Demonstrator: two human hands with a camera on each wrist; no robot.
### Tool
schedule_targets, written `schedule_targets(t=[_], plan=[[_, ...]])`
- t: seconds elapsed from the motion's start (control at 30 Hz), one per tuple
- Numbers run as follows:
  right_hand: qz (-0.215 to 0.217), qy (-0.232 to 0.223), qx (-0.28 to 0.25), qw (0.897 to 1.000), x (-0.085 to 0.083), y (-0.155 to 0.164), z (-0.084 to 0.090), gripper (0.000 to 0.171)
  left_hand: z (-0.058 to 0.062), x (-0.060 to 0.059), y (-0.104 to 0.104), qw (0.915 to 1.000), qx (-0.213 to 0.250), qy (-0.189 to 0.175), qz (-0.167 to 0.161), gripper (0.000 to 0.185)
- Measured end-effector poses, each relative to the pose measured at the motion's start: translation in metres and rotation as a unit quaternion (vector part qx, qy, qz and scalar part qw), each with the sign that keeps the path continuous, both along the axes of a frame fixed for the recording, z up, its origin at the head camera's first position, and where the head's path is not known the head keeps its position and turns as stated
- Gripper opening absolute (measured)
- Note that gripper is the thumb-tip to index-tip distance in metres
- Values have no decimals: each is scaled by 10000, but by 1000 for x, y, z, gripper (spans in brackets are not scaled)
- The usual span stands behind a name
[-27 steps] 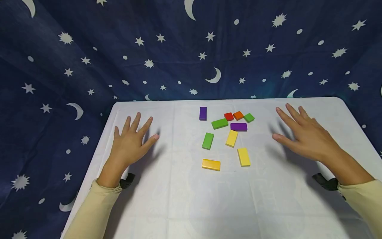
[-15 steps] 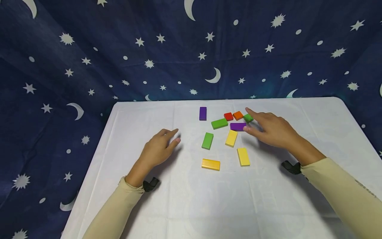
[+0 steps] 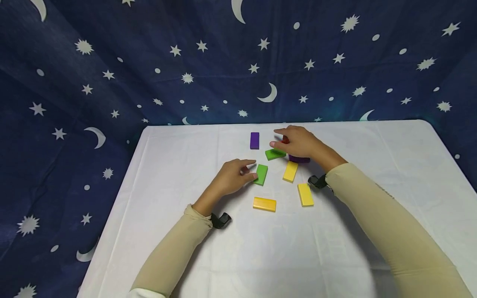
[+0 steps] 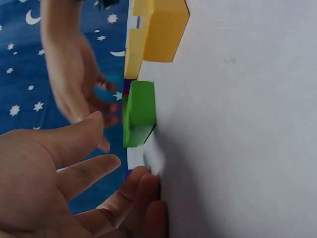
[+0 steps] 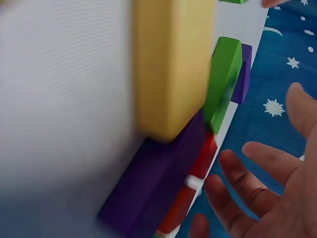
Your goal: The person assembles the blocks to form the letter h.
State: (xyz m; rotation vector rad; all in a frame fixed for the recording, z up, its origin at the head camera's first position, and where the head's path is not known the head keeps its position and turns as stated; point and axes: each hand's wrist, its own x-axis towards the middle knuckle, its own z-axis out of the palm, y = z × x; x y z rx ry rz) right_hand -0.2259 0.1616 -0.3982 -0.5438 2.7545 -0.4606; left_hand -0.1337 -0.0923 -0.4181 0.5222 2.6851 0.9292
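Observation:
Several coloured blocks lie on the white table point(image 3: 175, 165). My left hand point(image 3: 253, 169) hovers with loosely spread fingers right beside a green block point(image 3: 261, 174) point(image 4: 138, 113); I cannot tell whether they touch. My right hand point(image 3: 275, 138) hangs over the far cluster with relaxed fingers and covers the red and orange blocks. Its thumb is near a second green block point(image 3: 275, 154). The right wrist view shows a red block point(image 5: 203, 153) just off the spread fingers point(image 5: 228, 163), next to a purple block point(image 5: 158, 183) point(image 3: 299, 159). Neither hand holds anything.
A purple block point(image 3: 254, 140) lies at the far left of the cluster. Two yellow blocks point(image 3: 290, 171) point(image 3: 305, 194) and an orange-yellow block point(image 3: 264, 204) lie nearer me. A dark blue cloth with stars and moons point(image 3: 223, 62) hangs behind the table.
Both hands have moved inward from the table's sides to the blocks: the left one to the near green block, the right one leftward over the red and orange blocks.

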Motion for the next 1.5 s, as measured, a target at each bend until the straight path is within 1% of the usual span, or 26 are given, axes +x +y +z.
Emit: schedule_targets(t=[0.13, 0.27, 0.33, 0.43, 0.53, 0.6, 0.67, 0.77, 0.83, 0.87, 0.93, 0.97, 1.0, 1.03, 1.07, 1.1, 1.13, 1.17, 1.2, 1.23, 1.27, 1.3, 1.37, 1.4, 1.43, 1.5], plan=[[7, -57, 78, 10000, -14, -17, -2, 71, 1, -7, 11, 9986, -469, -245, -91, 55], [-94, -128, 381, 9991, -22, -32, -4, 73, 3, -10, 16, 9952, -851, -447, -158, 58], [-177, -208, 529, 9982, -24, -39, -5, 76, 3, -10, 17, 9944, -940, -457, -161, 56], [-256, -339, 713, 9965, -25, -49, -7, 79, 3, -8, 16, 9951, -904, -379, -109, 53], [-307, -394, 718, 9962, -25, -55, -8, 78, 1, -4, 14, 9975, -693, -155, -39, 51], [-355, -361, 573, 9971, -24, -57, -9, 75, -1, -1, 13, 9989, -476, 33, -32, 50], [-408, -280, 327, 9982, -23, -59, -8, 71, -3, 1, 12, 9996, -226, 186, -41, 48], [-457, -139, -178, 9987, -18, -60, -9, 64, -5, 4, 11, 9994, 230, 246, -9, 45], [-460, -56, -628, 9970, -14, -60, -9, 58, -5, 5, 10, 9985, 512, 191, 104, 42], [-471, -33, -867, 9951, -11, -60, -9, 53, -5, 5, 9, 9976, 661, 103, 198, 41], [-538, -16, -1359, 9893, -6, -60, -8, 44, -5, 6, 7, 9938, 991, -213, 447, 41], [-610, -17, -1592, 9854, -3, -60, -8, 40, -5, 6, 6, 9901, 1192, -457, 590, 41], [-704, -56, -1806, 9810, 0, -60, -8, 36, -5, 6, 5, 9843, 1425, -734, 739, 41], [-846, -148, -2035, 9753, 4, -60, -7, 33, -5, 6, 3, 9768, 1649, -1017, 914, 41], [-1005, -290, -2260, 9685, 7, -59, -7, 32, -5, 6, 2, 9672, 1895, -1304, 1074, 40], [-1188, -490, -2536, 9587, 11, -59, -7, 31, -6, 6, 0, 9573, 2115, -1546, 1224, 40], [-1377, -742, -2827, 9464, 15, -59, -7, 31, -6, 7, -2, 9480, 2303, -1730, 1351, 37], [-1563, -1004, -3121, 9317, 19, -59, -8, 31, -7, 7, -4, 9391, 2468, -1884, 1472, 35], [-1734, -1289, -3419, 9146, 23, -60, -9, 32, -7, 7, -7, 9333, 2566, -1963, 1568, 33], [-1898, -1565, -3708, 8956, 28, -60, -9, 33, -8, 8, -10, 9298, 2611, -1999, 1654, 32], [-2028, -1816, -3950, 8774, 32, -60, -10, 34, -8, 9, -13, 9284, 2622, -2007, 1705, 30], [-2131, -2018, -4151, 8611, 37, -61, -11, 35, -9, 11, -17, 9289, 2585, -1989, 1754, 28], [-2253, -2296, -4369, 8400, 47, -61, -10, 36, -9, 15, -25, 9322, 2461, -1955, 1797, 26], [-2283, -2401, -4456, 8317, 51, -62, -11, 37, -10, 18, -29, 9357, 2344, -1926, 1799, 25], [-2315, -2477, -4495, 8265, 55, -62, -10, 37, -10, 21, -33, 9386, 2245, -1915, 1786, 25], [-2349, -2579, -4520, 8209, 63, -63, -11, 38, -11, 27, -39, 9438, 2060, -1920, 1728, 25]])
